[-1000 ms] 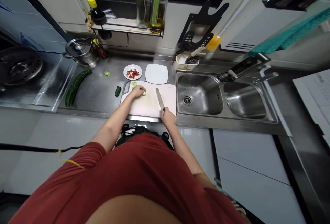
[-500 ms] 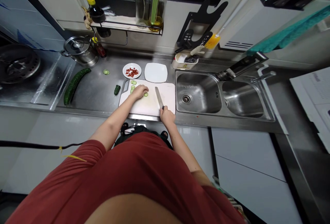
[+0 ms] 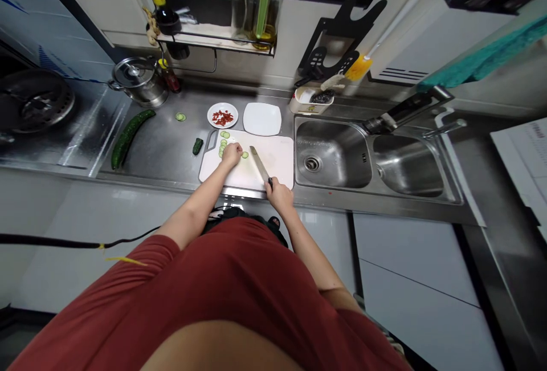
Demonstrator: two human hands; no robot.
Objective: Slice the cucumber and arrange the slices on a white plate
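Note:
A white cutting board [image 3: 277,157] lies on the steel counter. My right hand [image 3: 280,194] is wrapped round the dark handle of a knife [image 3: 259,164], whose blade points up and left over the board. Over the board's left half is my left hand [image 3: 232,155], its fingers bent together; what they hold, if anything, is too small to make out. Just right of its fingertips lies a cucumber slice [image 3: 245,155]. More cucumber slices [image 3: 223,143] lie along the board's left side, partly hidden by my left hand.
Behind the board stand a plate of red pieces [image 3: 223,114] and a white square plate [image 3: 262,119]. A cucumber stub [image 3: 198,146], two slices [image 3: 180,117] and a long cucumber [image 3: 130,138] lie to the left. A double sink [image 3: 333,151] is at the right.
The knife's tip has swung left towards my left hand, and its blade slants more. My left hand has moved slightly back from the single slice. The whole view has shifted a little.

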